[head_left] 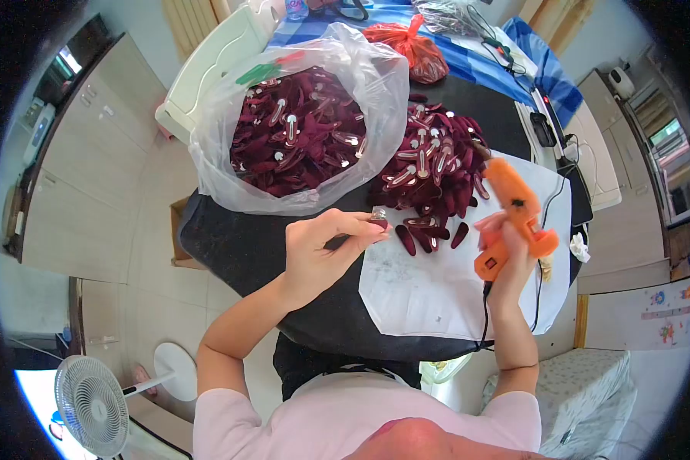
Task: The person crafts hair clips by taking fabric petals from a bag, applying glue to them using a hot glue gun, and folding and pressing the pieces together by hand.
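Pinched between the thumb and fingertips of my left hand (322, 249) is a small dark-red hair clip (378, 221), seen end-on with a shiny bit on top. My right hand (509, 249) grips an orange hot glue gun (514, 193) by its handle. The gun's nozzle points up and left, toward a heap of dark-red fabric hair clips (437, 157) with metal backs. Several loose clips (428, 232) lie at the heap's near edge, between my two hands. Under the gun spreads a white sheet (414, 295); the gun's cord runs down across it.
A large clear plastic bag (211, 157), full of dark-red clips, stands left of the heap on the black tabletop (241, 249). Behind are a red tied bag (429, 61) and a blue cloth (468, 46). Cables and a power strip (544, 126) lie at right. A fan (92, 402) stands lower left.
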Available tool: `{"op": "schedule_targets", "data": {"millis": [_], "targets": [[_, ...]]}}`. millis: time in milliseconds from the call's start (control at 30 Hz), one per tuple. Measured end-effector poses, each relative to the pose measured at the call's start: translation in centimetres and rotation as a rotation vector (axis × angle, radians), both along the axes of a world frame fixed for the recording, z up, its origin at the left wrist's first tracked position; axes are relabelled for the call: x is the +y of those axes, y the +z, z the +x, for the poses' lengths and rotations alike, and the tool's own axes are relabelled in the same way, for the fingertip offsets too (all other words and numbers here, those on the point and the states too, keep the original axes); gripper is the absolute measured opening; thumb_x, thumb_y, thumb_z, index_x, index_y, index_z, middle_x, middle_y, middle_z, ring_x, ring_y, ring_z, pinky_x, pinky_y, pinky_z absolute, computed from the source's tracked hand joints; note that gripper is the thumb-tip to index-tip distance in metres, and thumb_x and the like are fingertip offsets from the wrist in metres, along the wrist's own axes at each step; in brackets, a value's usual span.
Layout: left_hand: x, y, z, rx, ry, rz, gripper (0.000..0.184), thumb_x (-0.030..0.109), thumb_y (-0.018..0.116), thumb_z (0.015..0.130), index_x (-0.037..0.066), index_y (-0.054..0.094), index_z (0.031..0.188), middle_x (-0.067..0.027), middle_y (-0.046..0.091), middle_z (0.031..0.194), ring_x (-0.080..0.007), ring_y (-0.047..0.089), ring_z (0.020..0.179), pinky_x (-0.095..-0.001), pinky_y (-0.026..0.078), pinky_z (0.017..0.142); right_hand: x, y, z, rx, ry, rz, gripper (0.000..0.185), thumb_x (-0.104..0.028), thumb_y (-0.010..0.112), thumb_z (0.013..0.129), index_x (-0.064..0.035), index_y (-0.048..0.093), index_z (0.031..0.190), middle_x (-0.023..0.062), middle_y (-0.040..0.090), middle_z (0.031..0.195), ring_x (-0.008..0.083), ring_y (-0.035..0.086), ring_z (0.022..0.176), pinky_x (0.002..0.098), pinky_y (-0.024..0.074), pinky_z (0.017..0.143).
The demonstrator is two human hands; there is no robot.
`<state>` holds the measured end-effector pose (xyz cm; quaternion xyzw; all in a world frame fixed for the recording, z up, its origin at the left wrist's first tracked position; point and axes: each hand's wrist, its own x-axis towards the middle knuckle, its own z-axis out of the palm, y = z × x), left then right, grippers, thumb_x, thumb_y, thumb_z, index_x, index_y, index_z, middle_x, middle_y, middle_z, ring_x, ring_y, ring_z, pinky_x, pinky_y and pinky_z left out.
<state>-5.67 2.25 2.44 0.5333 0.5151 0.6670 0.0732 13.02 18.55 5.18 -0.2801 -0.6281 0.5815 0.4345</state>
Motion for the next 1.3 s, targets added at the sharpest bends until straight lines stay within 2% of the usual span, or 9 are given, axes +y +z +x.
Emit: {"op": "schedule_targets", "data": {"millis": [167,300,367,400,500,600,700,800,1300], "targets": [[0.1,-0.7,0.3,-0.122,0.049,0.027,0.011,-0.011,0.065,0.081,-0.005,0.057,0.084,-0.0170,0.069,0.090,-0.0221,0.069,0.085,-0.0309,0.056,0.079,1.0,0.2,0.1,0.204,0.055,-0.273,0.027,-0.031,0.048,0.087,-0.0053,0.055,0.080,0.0111,0.062,0.080,0.0134,0.048,0.058,0.0249,0.0373,0.051],[-0.3,-0.1,-0.3,-0.128,0.076,-0.170,0.028,-0.001,0.073,0.076,-0.004,0.064,0.102,-0.0113,0.067,0.102,-0.0116,0.067,0.084,-0.0241,0.054,0.075,1.0,0.2,-0.1,0.183,0.100,-0.387,0.028,-0.032,0.048,0.088,-0.0060,0.054,0.080,0.0100,0.060,0.078,0.0132,0.046,0.057,0.0247,0.0361,0.053],[-0.2,1.4,-0.6,-0.282,-0.035,-0.202,0.031,0.000,0.071,0.078,-0.005,0.063,0.107,-0.0123,0.067,0.102,-0.0128,0.066,0.086,-0.0248,0.053,0.078,1.0,0.0,-0.1,0.180,0.109,-0.398,0.027,-0.032,0.048,0.088,-0.0060,0.054,0.081,0.0101,0.060,0.079,0.0132,0.047,0.057,0.0246,0.0363,0.053],[-0.3,1.7,-0.5,-0.549,-0.189,-0.188,0.027,0.001,0.067,0.082,-0.003,0.063,0.109,-0.0147,0.067,0.104,-0.0171,0.067,0.084,-0.0267,0.054,0.077,1.1,-0.2,0.0,0.185,0.110,-0.398,0.027,-0.032,0.049,0.088,-0.0058,0.055,0.081,0.0110,0.061,0.080,0.0134,0.048,0.057,0.0245,0.0369,0.052],[-0.2,0.8,-1.5,-0.607,-0.326,-0.178,0.014,0.007,0.061,0.088,-0.002,0.061,0.100,-0.0146,0.068,0.087,-0.0219,0.067,0.081,-0.0309,0.053,0.075,0.8,0.0,-0.1,0.184,0.108,-0.393,0.027,-0.032,0.048,0.088,-0.0060,0.055,0.081,0.0099,0.060,0.079,0.0122,0.045,0.056,0.0241,0.0348,0.052],[0.3,0.3,-1.4,-0.727,-0.516,-0.104,0.018,0.021,0.059,0.092,0.004,0.057,0.098,-0.0090,0.064,0.081,-0.0192,0.060,0.077,-0.0324,0.047,0.074,0.6,0.1,-0.2,0.172,0.097,-0.387,0.027,-0.032,0.048,0.088,-0.0063,0.054,0.081,0.0087,0.058,0.077,0.0111,0.042,0.054,0.0238,0.0328,0.051],[0.8,0.3,-1.6,-0.855,-0.757,-0.045,0.025,0.033,0.056,0.092,0.009,0.050,0.097,-0.0019,0.051,0.072,-0.0148,0.048,0.073,-0.0312,0.039,0.071,0.5,0.2,-0.3,0.152,0.088,-0.391,0.027,-0.032,0.048,0.088,-0.0064,0.054,0.080,0.0085,0.058,0.078,0.0110,0.042,0.054,0.0239,0.0326,0.051],[0.7,0.4,-1.5,-0.909,-0.780,-0.061,0.029,0.038,0.053,0.092,0.010,0.048,0.098,0.0018,0.039,0.067,-0.0134,0.039,0.070,-0.0303,0.034,0.068,0.9,-0.3,0.0,0.152,0.122,-0.399,0.028,-0.032,0.049,0.088,-0.0050,0.056,0.082,0.0112,0.061,0.080,0.0135,0.047,0.057,0.0254,0.0365,0.052],[0.7,0.3,-1.6,-0.878,-0.770,-0.062,0.025,0.033,0.048,0.096,0.009,0.047,0.091,-0.0004,0.044,0.070,-0.0140,0.045,0.071,-0.0306,0.037,0.068,0.6,-0.2,-0.4,0.110,0.123,-0.366,0.029,-0.032,0.047,0.089,-0.0055,0.055,0.082,0.0093,0.061,0.080,0.0121,0.045,0.056,0.0246,0.0347,0.053]]}}
